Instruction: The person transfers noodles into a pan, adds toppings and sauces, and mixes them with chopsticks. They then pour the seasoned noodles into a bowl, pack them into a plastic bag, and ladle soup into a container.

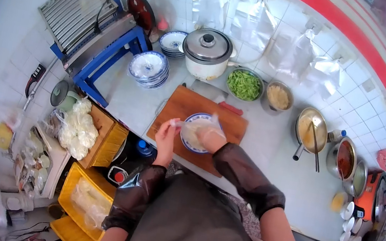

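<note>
A white bowl with a blue patterned rim (193,146) stands on the wooden cutting board (163,128) in front of me. At its left rim my left hand (166,139) pinches a bit of clear plastic (180,124) that stretches over the bowl. My right hand (211,139) is over the right side of the bowl, with clear plastic about it. Its fingers point down and are mostly hidden and blurred. Something pale is in the bowl, but I cannot make out what. A red-handled knife (230,108) lies at the board's far edge.
Behind the board are a lidded pot (208,46), stacked plates (148,66), a bowl of chopped greens (244,84) and a bowl of pale food (278,96). To the right stands a pan with chopsticks (311,131). Yellow crates (68,191) stand low on the left.
</note>
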`<state>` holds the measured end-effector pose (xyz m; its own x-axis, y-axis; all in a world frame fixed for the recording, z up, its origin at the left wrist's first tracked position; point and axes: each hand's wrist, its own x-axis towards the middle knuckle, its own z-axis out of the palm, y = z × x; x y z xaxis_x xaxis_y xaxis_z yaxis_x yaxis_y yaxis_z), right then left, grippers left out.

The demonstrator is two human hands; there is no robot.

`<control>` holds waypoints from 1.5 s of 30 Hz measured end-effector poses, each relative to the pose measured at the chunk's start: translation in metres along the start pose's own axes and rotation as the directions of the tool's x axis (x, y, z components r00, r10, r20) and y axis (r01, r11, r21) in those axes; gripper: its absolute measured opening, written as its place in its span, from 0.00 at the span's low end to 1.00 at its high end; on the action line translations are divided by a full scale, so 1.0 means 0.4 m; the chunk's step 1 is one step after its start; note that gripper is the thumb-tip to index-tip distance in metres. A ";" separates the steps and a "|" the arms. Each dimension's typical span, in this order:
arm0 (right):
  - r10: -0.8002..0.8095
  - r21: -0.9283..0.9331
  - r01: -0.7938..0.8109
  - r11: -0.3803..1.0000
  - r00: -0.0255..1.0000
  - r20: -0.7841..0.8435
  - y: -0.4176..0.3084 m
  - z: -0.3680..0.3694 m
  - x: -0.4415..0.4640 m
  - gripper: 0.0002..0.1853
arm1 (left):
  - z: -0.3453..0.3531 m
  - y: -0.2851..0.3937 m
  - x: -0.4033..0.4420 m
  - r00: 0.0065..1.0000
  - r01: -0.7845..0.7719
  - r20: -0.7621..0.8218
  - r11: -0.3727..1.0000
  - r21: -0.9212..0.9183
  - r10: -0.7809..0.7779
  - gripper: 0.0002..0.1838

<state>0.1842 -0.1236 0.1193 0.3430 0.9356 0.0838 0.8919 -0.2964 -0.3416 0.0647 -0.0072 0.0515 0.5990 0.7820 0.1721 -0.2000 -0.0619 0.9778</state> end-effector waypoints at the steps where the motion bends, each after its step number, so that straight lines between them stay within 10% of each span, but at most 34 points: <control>1: 0.018 -0.037 -0.017 0.999 0.999 0.028 0.023 0.003 -0.020 0.12 | -0.007 -0.007 0.002 0.972 0.209 -0.020 0.902 -0.378 -0.234 0.09; 3: -0.119 -0.179 0.119 0.977 0.993 0.008 0.144 0.080 -0.050 0.10 | -0.024 -0.055 0.020 0.861 0.374 0.078 0.521 -0.767 -0.503 0.10; 7: -0.216 -0.171 0.221 0.960 0.975 0.046 0.185 0.008 -0.072 0.09 | -0.067 -0.074 0.050 0.812 0.367 0.144 0.303 -0.880 -0.566 0.06; 10: -0.087 0.043 0.093 0.995 0.988 -0.128 0.225 0.045 -0.076 0.11 | -0.124 -0.142 0.056 0.819 0.514 0.440 0.129 -0.848 -0.368 0.07; 12: 0.139 -0.153 -0.109 0.982 0.969 0.206 0.201 0.004 -0.067 0.15 | -0.115 -0.021 0.055 0.772 0.583 0.452 0.214 -0.784 -0.446 0.06; 14: 0.162 -0.097 -0.150 0.984 0.979 0.121 0.188 -0.015 -0.070 0.11 | -0.109 0.017 0.050 0.724 0.645 0.447 0.285 -0.710 -0.525 0.05; 15: 0.181 -0.042 -0.179 0.983 0.983 0.035 0.183 -0.016 -0.066 0.08 | -0.115 0.004 0.050 0.669 0.694 0.498 0.704 -0.153 -0.552 0.07; 16: 0.184 -0.039 -0.182 0.982 0.982 0.040 0.174 -0.009 -0.055 0.08 | -0.122 -0.015 0.047 0.612 0.397 0.503 0.787 0.472 -0.611 0.10; 17: 0.244 -0.042 -0.242 0.969 0.968 0.066 0.161 0.000 -0.040 0.09 | -0.128 -0.074 0.045 0.713 -0.028 0.559 0.780 0.626 -0.423 0.21; 20: 0.287 -0.078 -0.281 0.957 0.954 0.087 0.215 0.091 0.032 0.18 | -0.048 -0.008 0.071 0.874 -0.233 0.360 0.369 0.900 -0.326 0.35; 23: 0.281 -0.121 -0.265 0.957 0.949 0.143 0.330 0.211 0.104 0.26 | -0.016 -0.097 0.154 0.803 -0.158 0.324 0.346 0.925 -0.500 0.42; 26: 0.329 0.211 -0.401 0.892 0.893 0.305 0.364 0.226 0.090 0.25 | -0.039 -0.303 0.189 0.750 -0.109 0.539 0.733 0.672 -0.383 0.43; 31: 0.307 0.829 -0.533 -0.169 0.771 0.558 0.326 0.283 -0.094 0.24 | -0.048 -0.271 0.081 0.549 0.491 0.344 0.627 0.605 -0.762 0.33; 34: 0.508 0.866 -0.349 -0.359 0.706 0.494 0.265 0.386 -0.197 0.25 | -0.046 -0.314 -0.045 0.331 0.800 0.649 0.568 0.192 -0.685 0.27; 37: 0.625 0.904 -0.135 -0.405 0.681 0.382 0.141 0.317 -0.235 0.24 | 0.005 -0.237 -0.119 0.354 0.701 0.767 0.695 0.161 -0.535 0.32; 39: 0.703 0.935 -0.016 -0.356 0.654 0.279 0.085 0.264 -0.237 0.23 | 0.069 -0.150 -0.082 0.534 0.819 0.715 0.487 -0.305 -0.451 0.39; 42: 0.717 0.957 0.062 -0.284 0.676 0.169 0.050 0.163 -0.286 0.28 | 0.161 -0.028 -0.033 0.596 0.775 0.719 0.492 -0.397 -0.358 0.43; 45: 0.605 0.922 -0.130 0.364 0.786 -0.128 0.060 0.156 -0.381 0.44 | 0.228 0.019 -0.029 0.475 0.871 0.796 0.332 -0.363 -0.375 0.43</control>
<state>0.1351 -0.2614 0.0399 0.8472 0.5308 -0.0208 0.0085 -0.0528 -0.9986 0.1271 -0.0734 0.0680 0.9769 -0.0992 -0.1894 0.1735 0.8854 0.4312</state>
